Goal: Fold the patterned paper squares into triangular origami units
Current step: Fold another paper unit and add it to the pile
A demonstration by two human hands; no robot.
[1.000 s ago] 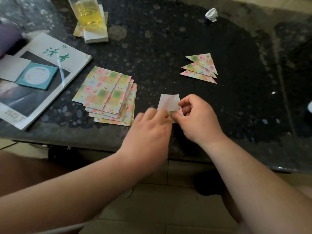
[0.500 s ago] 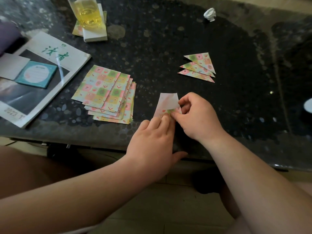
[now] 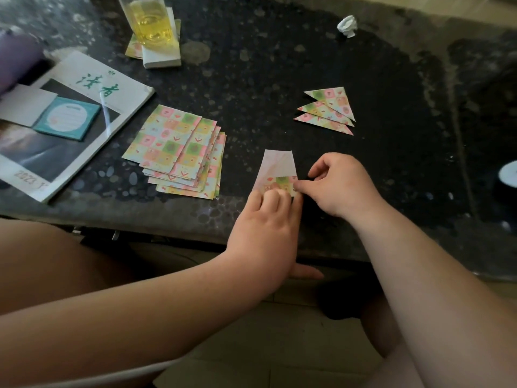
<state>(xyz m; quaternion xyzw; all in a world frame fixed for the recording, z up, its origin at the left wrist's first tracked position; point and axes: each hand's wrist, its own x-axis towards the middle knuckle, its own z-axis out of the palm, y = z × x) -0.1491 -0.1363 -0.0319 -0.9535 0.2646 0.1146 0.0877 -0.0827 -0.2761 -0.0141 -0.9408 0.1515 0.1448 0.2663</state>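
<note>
A patterned paper square (image 3: 279, 166) lies near the table's front edge, white side up, with its near edge folded over so a patterned strip shows. My left hand (image 3: 265, 228) presses its fingertips on that folded strip. My right hand (image 3: 341, 186) pinches the strip's right corner between thumb and forefinger. A fanned stack of several unfolded patterned squares (image 3: 173, 147) sits to the left. Three folded triangular units (image 3: 328, 109) overlap farther back on the right.
The dark speckled table (image 3: 251, 79) also holds a magazine (image 3: 92, 88) with a teal note pad (image 3: 67, 119) at left, a glass of yellow liquid (image 3: 149, 21) on a white block at the back, a crumpled white scrap (image 3: 347, 25), and a dark round object (image 3: 507, 177) at the right edge.
My left hand has drawn back toward me, uncovering the patterned folded strip. My right hand stays on the paper's right corner.
</note>
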